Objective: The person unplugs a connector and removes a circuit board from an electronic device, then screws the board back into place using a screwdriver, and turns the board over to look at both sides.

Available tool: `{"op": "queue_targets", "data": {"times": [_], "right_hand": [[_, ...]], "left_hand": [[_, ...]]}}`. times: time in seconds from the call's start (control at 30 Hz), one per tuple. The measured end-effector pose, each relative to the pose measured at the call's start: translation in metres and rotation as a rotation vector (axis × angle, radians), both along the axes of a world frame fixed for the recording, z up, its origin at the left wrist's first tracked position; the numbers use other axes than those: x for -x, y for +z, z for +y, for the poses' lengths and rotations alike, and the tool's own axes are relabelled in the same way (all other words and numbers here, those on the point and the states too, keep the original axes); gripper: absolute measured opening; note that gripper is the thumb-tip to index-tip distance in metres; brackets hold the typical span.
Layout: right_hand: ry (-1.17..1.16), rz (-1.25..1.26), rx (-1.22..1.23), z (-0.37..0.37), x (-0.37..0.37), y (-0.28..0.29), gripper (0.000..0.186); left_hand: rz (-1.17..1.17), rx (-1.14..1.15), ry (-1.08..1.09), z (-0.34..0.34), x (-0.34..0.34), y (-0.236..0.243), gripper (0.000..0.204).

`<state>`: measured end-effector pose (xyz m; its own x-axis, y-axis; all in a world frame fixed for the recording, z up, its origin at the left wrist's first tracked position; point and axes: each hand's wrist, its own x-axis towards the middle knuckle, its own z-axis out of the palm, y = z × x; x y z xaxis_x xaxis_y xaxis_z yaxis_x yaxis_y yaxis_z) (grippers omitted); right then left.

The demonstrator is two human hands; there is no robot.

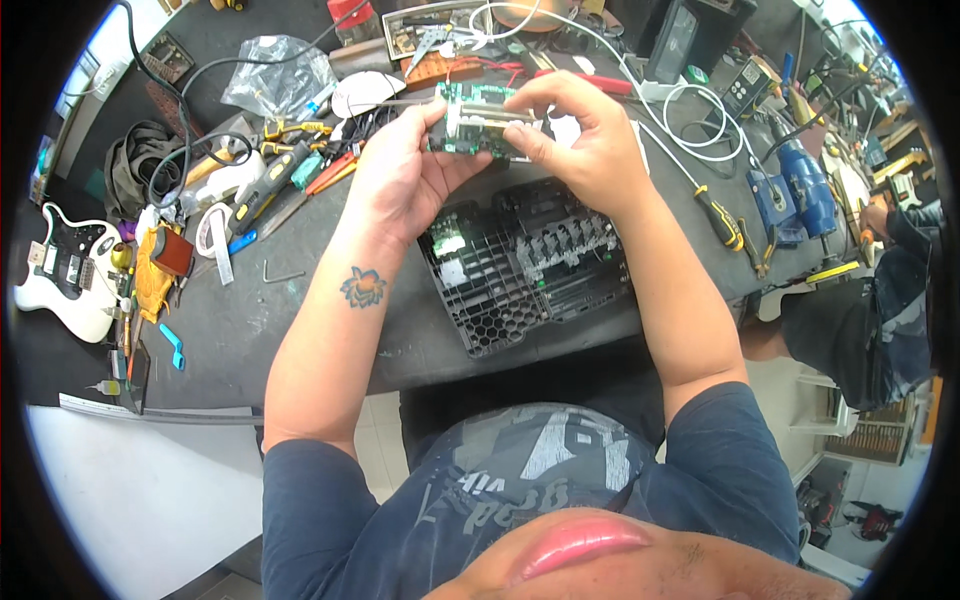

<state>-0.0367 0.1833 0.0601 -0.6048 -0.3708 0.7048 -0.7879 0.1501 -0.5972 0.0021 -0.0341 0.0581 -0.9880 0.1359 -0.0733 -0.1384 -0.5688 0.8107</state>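
Thumb and fingers of my left hand (398, 165) are closed on the left end of the green circuit board (462, 130), thumb along its edge and the other fingertips underneath. On my right hand (590, 135), thumb and index curl over the board's right end with their tips a little apart; from this view I cannot tell whether they pinch anything between them. My landmark is the latticed black frame (490, 320) lying on the table: the board is just beyond its far edge and looks lifted, so I judge the left grip carries most of the weight. To handle it well, I would hold the board by its rim, off the small parts, and let the left hand stay firm while the right makes light, short moves. Bending looks like the main risk, so I would push along the board rather than across it. Right of the frame lies a yellow-and-black screwdriver (724, 226), left of it a hex key (284, 276); both are well apart from the board.
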Motion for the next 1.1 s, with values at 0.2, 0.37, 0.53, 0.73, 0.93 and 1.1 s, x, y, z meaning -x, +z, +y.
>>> {"op": "queue_targets", "data": {"times": [0.2, 0.37, 0.53, 0.73, 0.93, 1.1], "right_hand": [[0.008, -0.117, 0.027, -0.0017, -0.0039, -0.0021, 0.029], [0.004, -0.043, 0.009, 0.0001, -0.0041, 0.0028, 0.03], [0.013, -0.019, 0.017, -0.001, -0.0026, 0.0021, 0.03], [0.024, -0.068, 0.014, 0.0011, -0.0033, 0.0017, 0.029], [0.04, -0.125, 0.018, 0.0024, -0.003, 0.0003, 0.03], [0.049, -0.161, 0.013, 0.0034, -0.0038, 0.0006, 0.03]], "left_hand": [[0.005, -0.028, -0.016, -0.0026, -0.0001, -0.0018, 0.031], [0.002, -0.024, -0.013, -0.0023, 0.0007, -0.0006, 0.031], [0.015, -0.037, -0.017, -0.0029, 0.0005, -0.0006, 0.03], [0.019, -0.021, -0.012, -0.0014, -0.0009, 0.0007, 0.031], [0.021, -0.003, -0.004, -0.0001, -0.0016, 0.0017, 0.031], [0.054, -0.013, -0.014, -0.0036, -0.0004, -0.0012, 0.031]]}}
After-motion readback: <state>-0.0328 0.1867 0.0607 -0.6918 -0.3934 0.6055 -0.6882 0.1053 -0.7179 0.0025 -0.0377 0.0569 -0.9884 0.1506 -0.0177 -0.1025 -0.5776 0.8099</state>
